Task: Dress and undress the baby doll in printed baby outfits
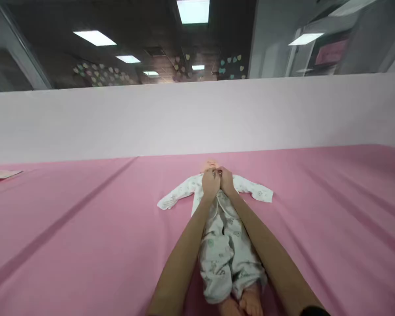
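So both arms are bare and stretched way out front, left arm [184, 252] and right arm [266, 237] angling inward like a V. Left hand [210, 182] and right hand [227, 181] sit knuckle to knuckle, fingers curled in, tips too small to make out.

No legible text, numbers or signs

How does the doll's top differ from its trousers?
The top has its sleeves spread to both sides, while the trousers run down toward the camera. The sleeves show no doll's hands at their ends; bare feet poke out of the trousers. The person's left hand and right hand are over the top's chest, but neither is on the trousers. Both garments are pale with a small print.
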Demonstrator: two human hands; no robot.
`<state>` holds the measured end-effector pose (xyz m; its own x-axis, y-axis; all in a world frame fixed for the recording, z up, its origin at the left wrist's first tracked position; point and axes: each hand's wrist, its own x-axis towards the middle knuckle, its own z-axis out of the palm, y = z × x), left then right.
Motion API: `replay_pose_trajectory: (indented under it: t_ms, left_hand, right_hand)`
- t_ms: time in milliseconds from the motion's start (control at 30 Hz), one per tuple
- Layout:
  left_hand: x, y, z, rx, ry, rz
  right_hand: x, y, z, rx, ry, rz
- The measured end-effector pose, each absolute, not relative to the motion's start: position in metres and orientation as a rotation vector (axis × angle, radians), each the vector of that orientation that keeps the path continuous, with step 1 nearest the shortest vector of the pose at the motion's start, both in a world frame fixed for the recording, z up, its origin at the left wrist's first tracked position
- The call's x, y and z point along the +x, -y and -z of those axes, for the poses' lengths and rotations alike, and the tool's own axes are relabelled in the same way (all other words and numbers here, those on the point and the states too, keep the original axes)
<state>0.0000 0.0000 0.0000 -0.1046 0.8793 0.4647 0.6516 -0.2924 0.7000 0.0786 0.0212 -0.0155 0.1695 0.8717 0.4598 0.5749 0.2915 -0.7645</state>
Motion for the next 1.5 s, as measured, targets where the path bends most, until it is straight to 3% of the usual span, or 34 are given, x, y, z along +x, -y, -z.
replay_pose_trajectory:
  t_ms: [233, 600, 900, 1233, 1367, 1500]
  left_hand:
    - [-0.016, -0.011, -0.003, 1.772, -1.63, -1.288]
    - [-0.014, -0.022, 0.01, 1.461, -1.387, -1.519]
    - [-0.014, -0.011, 0.013, 1.432, -1.508, -1.599]
    - [-0.041, -0.007, -0.014, 1.772, -1.396, -1.098]
    - [-0.051, 0.001, -0.026, 1.929, -1.387, -0.8]
    - [-0.051, 0.007, -0.03, 1.942, -1.377, -0.732]
  right_hand:
    - [0.077, -0.017, 0.01, -1.385, 1.477, -0.288]
    - [0.076, -0.012, 0.009, -1.416, 1.507, -0.198]
    - [0.082, 0.012, 0.031, -1.185, 1.667, -0.107]
    - [0.087, 0.008, 0.024, -1.18, 1.689, -0.044]
    - [0.095, 0.006, 0.017, -1.223, 1.705, -0.299]
    - [0.102, 0.008, 0.006, -1.264, 1.665, -0.632]
